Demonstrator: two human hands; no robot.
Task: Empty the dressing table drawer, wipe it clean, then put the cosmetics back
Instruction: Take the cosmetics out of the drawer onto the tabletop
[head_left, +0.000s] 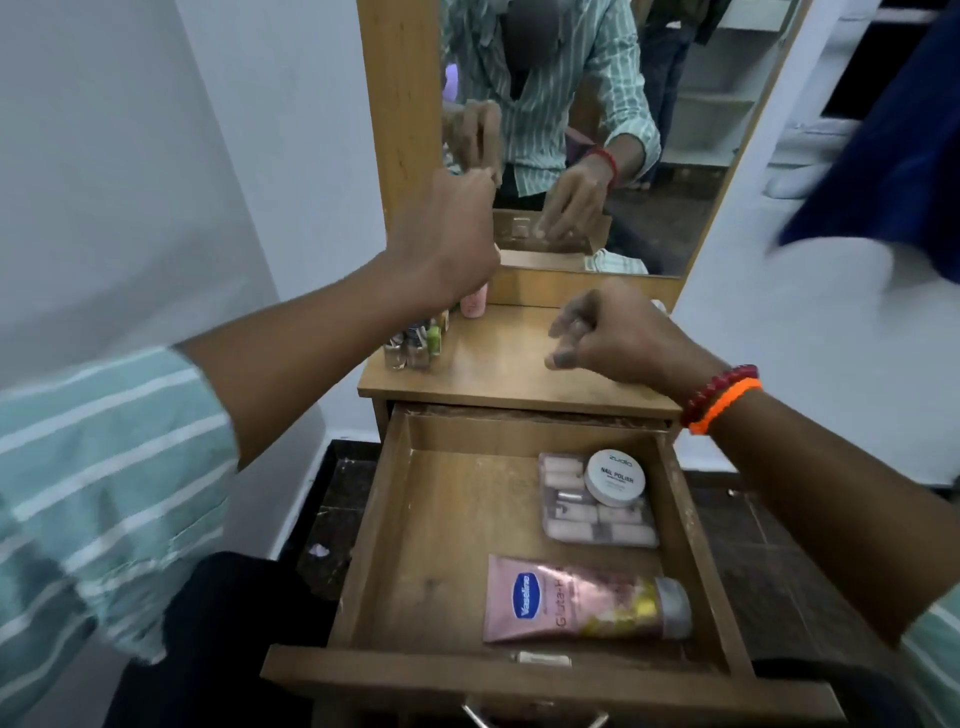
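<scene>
- Vaseline tube (582, 603) lies across the open drawer (374, 525), cap pointing right.
- Drawer's left half bare.
- Left hand (447, 234) and right hand (618, 332) above tabletop (498, 364), fingers loosely curled, holding nothing.

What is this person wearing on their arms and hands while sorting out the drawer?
Both hands are bare, with no gloves or rings visible. The left hand comes from a pale green shirt sleeve with white stripes, pushed up the forearm. The right hand has two bands at the wrist: a dark red beaded bracelet and a bright orange cord band. A bit of the same striped cuff shows lower right.
</scene>
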